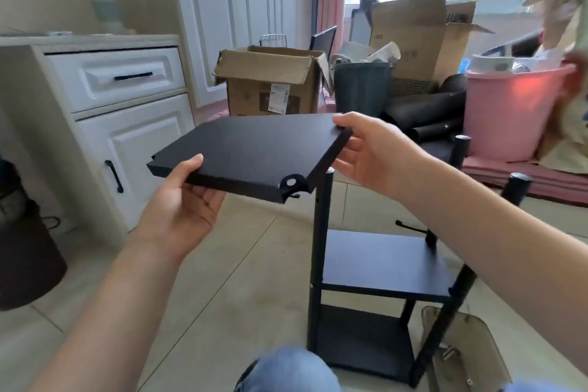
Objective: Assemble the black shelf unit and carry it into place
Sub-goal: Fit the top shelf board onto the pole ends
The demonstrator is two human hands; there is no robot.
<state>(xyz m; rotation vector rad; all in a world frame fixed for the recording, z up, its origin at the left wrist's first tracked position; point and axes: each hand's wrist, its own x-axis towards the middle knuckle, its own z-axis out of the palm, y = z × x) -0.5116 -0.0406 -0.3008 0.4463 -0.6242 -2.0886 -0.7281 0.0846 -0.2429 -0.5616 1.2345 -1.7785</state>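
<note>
Above the half-built frame (pixel 378 280) we hold the loose black shelf board (pixel 251 153) in the air, roughly level and tipped slightly toward us. Our left hand (pixel 183 207) grips its near edge, thumb on top and fingers curled under; our right hand (pixel 372 149) pinches the right-hand edge near the far corner. The board sits up and to the left of the posts it has to meet: its near right corner, with a notch and a round fitting (pixel 291 183), hangs just beside the top of the front left post (pixel 323 232), while the other post tops (pixel 461 149) stand well apart to the right. So, as we judge it, the board must shift right and come down with all four corner notches lined up, and our right hand is the nearer one to steer it. Two shelves are already fixed lower down. A white cabinet (pixel 127 124), cardboard boxes (pixel 270 79) and a pink tub (pixel 512 111) stand beyond, none in the way.
</note>
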